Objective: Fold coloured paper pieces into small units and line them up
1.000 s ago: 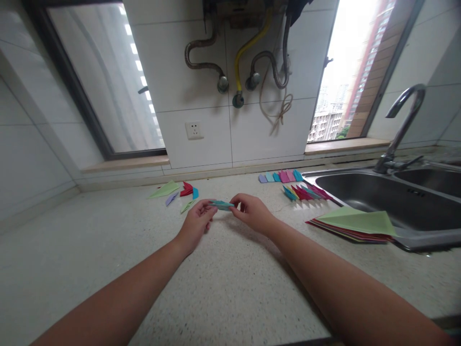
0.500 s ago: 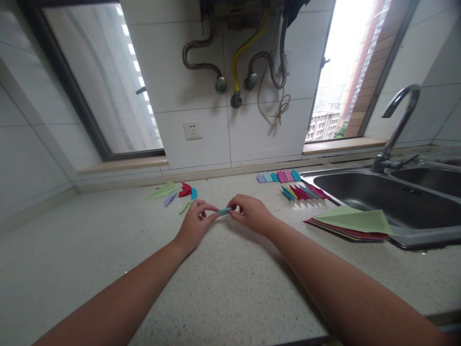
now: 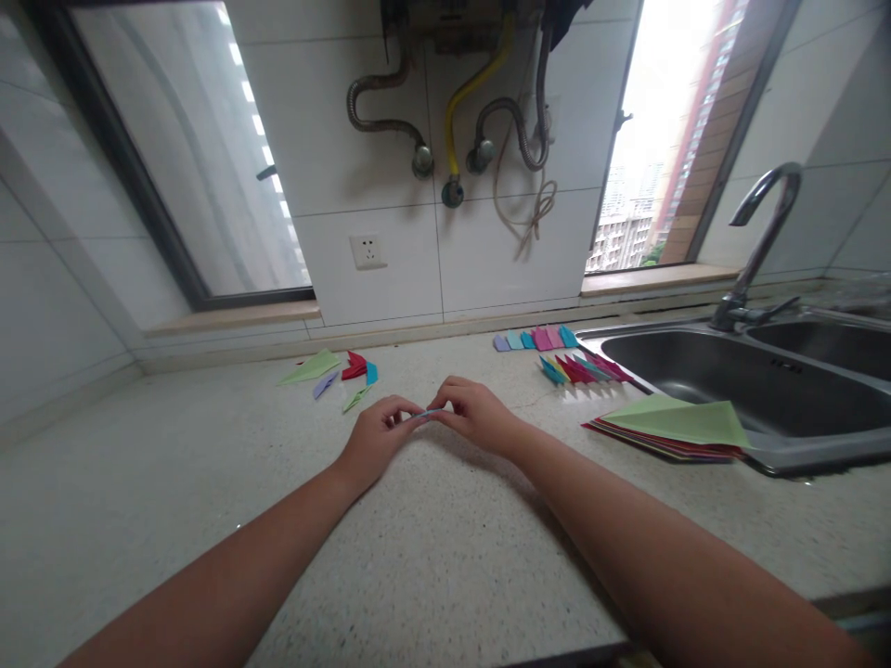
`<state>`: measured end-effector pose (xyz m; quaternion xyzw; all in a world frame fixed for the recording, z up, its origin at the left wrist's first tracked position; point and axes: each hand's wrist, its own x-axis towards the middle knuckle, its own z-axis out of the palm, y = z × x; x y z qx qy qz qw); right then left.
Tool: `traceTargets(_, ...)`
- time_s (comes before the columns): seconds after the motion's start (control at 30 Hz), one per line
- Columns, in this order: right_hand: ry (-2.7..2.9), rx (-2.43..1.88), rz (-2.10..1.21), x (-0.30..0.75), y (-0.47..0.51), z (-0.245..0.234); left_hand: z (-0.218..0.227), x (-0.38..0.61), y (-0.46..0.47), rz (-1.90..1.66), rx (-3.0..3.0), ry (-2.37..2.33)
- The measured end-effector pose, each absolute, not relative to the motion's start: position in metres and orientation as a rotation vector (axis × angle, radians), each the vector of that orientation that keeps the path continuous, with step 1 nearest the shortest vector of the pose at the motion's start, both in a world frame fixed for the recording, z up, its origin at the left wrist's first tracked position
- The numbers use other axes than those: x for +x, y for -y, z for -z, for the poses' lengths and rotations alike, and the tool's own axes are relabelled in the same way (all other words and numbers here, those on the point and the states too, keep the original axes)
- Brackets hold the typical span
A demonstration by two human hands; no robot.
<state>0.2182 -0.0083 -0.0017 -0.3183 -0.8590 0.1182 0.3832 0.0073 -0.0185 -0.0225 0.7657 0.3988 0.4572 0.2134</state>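
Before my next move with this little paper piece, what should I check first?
1. Grip: left hand and right hand both pinch the blue paper piece: ok.
2. Piece's creases, hidden in the grip: cannot tell.
3. Counter bare near the hands: ok.
4. Folded pieces by the sink apart from the hands: ok.
5. Paper stack wholly on the counter: not ok, a corner lies over the sink rim.
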Motion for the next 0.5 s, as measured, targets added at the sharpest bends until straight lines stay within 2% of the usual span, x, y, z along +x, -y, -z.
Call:
traceTargets(0.27, 1.841, -0.918, -1.030, 0.206, 0.006, 0.013, 0.020, 0.006, 0.017, -1.359, 2.143, -1.112)
traceTargets(0.5, 1.654, -0.895, -1.115, 0.203, 0.004, 0.014, 0.023, 0.008, 0.021, -1.271, 1.974, -1.286)
